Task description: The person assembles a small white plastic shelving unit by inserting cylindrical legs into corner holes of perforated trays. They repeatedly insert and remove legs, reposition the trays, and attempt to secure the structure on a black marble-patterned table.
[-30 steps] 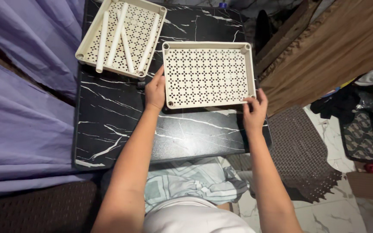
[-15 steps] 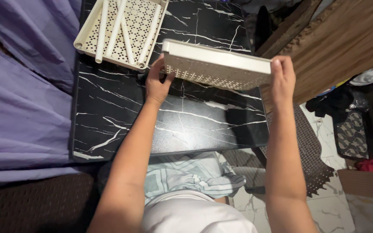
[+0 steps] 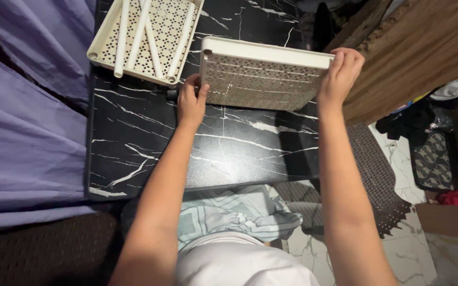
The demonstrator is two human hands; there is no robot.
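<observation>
A cream perforated plastic tray (image 3: 261, 74) is lifted off the black marble-patterned table (image 3: 149, 153) and tipped, its underside facing me. My left hand (image 3: 191, 100) grips its lower left corner. My right hand (image 3: 340, 71) grips its upper right edge. A second cream perforated tray (image 3: 104, 45) lies flat at the table's far left and holds several white tubes (image 3: 139, 32).
Purple fabric (image 3: 22, 122) covers the area left of the table. A wooden panel (image 3: 414, 47) stands at the right. A dark woven mat (image 3: 382, 180) lies on the tiled floor, with clothes (image 3: 451, 90) farther right.
The tray lay flat on the table a second ago. Both hands have raised it and tipped it up, so that its underside now faces me.
</observation>
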